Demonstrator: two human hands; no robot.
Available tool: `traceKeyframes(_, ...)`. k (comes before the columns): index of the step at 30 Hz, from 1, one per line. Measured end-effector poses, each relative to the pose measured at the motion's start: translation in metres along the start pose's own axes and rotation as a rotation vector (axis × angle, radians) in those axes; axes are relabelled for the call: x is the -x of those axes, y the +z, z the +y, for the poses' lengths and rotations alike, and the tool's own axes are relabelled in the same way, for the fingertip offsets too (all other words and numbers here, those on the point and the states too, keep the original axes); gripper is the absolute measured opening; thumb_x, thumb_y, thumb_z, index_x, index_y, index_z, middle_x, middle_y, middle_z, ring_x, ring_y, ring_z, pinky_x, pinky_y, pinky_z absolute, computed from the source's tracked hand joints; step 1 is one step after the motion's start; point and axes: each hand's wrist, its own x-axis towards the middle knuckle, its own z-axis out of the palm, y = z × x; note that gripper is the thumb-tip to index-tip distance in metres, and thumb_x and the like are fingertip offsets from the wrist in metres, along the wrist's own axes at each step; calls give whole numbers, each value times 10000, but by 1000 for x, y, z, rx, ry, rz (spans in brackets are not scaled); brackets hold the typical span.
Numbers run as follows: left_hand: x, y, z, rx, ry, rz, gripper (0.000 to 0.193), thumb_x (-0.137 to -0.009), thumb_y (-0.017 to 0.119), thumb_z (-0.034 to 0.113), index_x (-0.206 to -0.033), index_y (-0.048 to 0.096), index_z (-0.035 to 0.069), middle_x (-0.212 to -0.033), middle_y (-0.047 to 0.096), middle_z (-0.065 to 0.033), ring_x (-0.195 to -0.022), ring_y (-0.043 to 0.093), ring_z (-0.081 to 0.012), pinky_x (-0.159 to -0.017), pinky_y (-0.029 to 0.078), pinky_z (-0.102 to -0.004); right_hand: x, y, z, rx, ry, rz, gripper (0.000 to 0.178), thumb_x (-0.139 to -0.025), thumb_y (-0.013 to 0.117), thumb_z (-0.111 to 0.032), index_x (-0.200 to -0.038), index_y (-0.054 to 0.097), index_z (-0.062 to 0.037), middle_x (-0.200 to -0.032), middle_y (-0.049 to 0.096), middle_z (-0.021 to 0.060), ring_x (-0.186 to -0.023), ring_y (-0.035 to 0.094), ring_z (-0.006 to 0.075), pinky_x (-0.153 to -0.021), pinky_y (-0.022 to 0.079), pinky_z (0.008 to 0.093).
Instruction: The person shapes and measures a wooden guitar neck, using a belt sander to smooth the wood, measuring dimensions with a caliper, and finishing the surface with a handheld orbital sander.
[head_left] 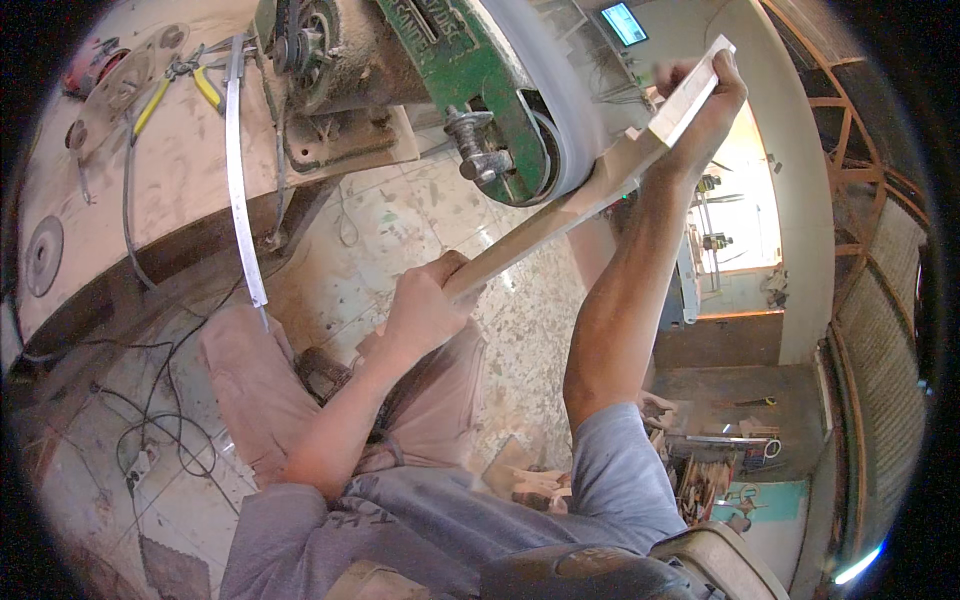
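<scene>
To the left, a dusty bench [190,180] with yellow-handled pliers [152,107], a grey disc [43,257] and a long metal strip [236,170] overhanging the edge. Ahead, a green sander [430,60]; below, a tiled floor [430,230]; at upper right, a lit screen [624,23]. Slantwise across the centre, a wood bar [545,224] at the rounded lower end of the belt [572,120], touching or just beside: not determinable. Left hand [425,305] closed around the near end; right hand [728,88] closed around the far end.

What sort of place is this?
Probably a woodworking shop: the left hand and right hand hold a long piece of wood at a green belt sander, and yellow-handled pliers lie on a dusty bench.
</scene>
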Motion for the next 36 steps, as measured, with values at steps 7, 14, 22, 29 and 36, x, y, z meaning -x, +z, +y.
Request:
traceKeyframes(7, 22, 23, -5, -249, 161, 395, 271, -770, 713, 40, -1033, 650, 28, -933, 660, -174, -839, 670, -406, -746, 536, -477, -13, 19, 11, -698, -39, -447, 533, -980, 454, -429, -852, 669, 43, -681, 600, 138, -714, 521, 298, -732, 416, 401)
traceKeyframes(14, 24, 23, -13, -241, 242, 438, 257, -791, 718, 51, -1036, 645, 30, -926, 673, -183, -823, 681, -420, -692, 549, -467, -18, 22, 15, -642, -181, -529, 504, -981, 488, -466, -942, 642, 13, -746, 600, 115, -724, 528, 242, -717, 433, 365)
traceKeyframes(22, 0, 14, -18, -109, 263, 241, 175, -850, 735, 143, -972, 700, 23, -852, 712, -205, -767, 719, -377, -677, 569, -415, -21, -6, 18, -191, -198, -211, 433, -982, 512, -428, -773, 565, -52, -675, 557, 68, -634, 495, 188, -658, 418, 339)
traceKeyframes(29, -12, 1, -10, 61, -15, -142, 308, -815, 785, 220, -1004, 710, -12, -905, 731, -204, -793, 719, -344, -744, 558, -407, 19, 11, -20, 378, -155, 171, 446, -984, 541, -472, -908, 620, -41, -797, 638, 74, -722, 621, 190, -670, 467, 297)
traceKeyframes(36, -20, 10, -23, 246, -42, -394, 356, -805, 825, 274, -1011, 703, 11, -838, 713, -75, -792, 665, -200, -787, 533, -354, 36, 25, -73, 916, 165, 289, 524, -995, 506, -444, -1033, 740, 23, -913, 729, 165, -868, 693, 297, -829, 490, 417)
